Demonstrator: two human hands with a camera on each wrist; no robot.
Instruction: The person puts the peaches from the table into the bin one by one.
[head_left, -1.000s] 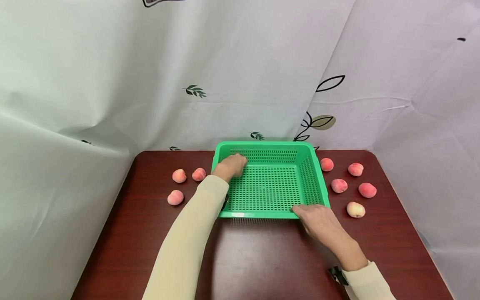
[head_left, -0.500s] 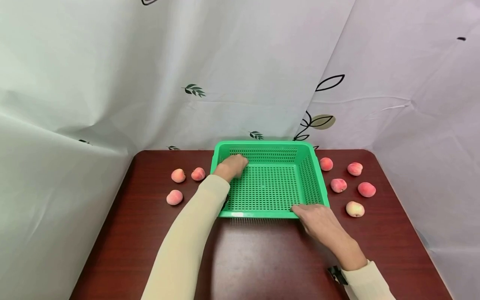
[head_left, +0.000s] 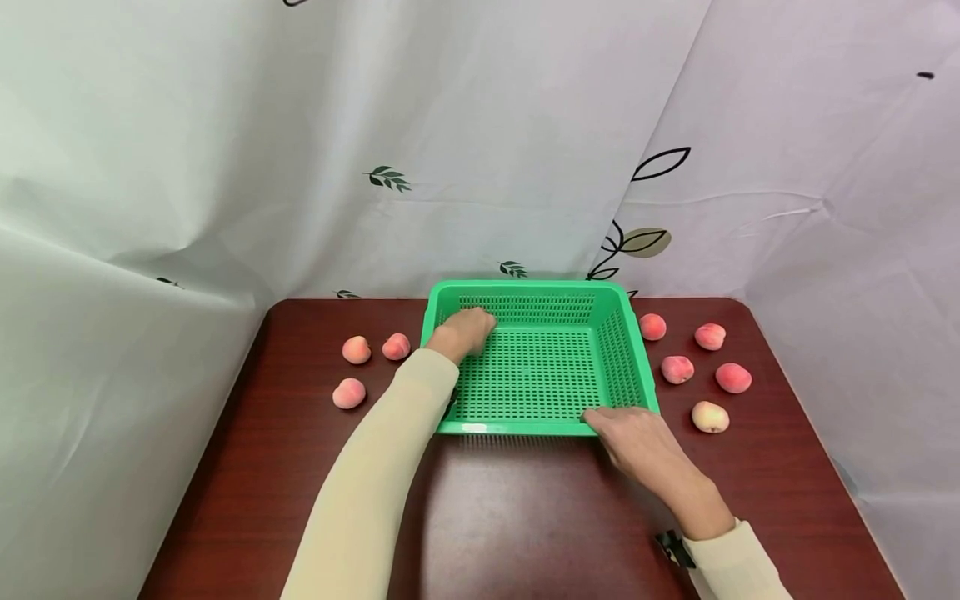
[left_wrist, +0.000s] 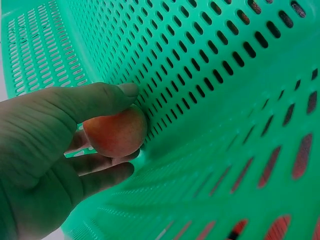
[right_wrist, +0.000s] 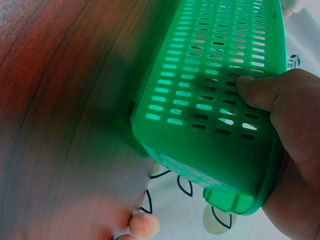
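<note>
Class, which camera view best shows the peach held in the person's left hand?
The left wrist view: the peach fills the middle, pinched by the left hand beside the green basket wall. In the head view the hand covers it. The right wrist view doesn't show it.

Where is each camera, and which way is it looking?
Head: sits on the person's head, looks forward and down at the table, basket and loose peaches; both sleeves and hands show.
Left wrist: sits on the left wrist, looks into the basket; the left hand holds a peach.
Right wrist: sits on the right wrist, looks along the basket's outer wall; the right hand grips its corner.
All three views share the green basket.
</note>
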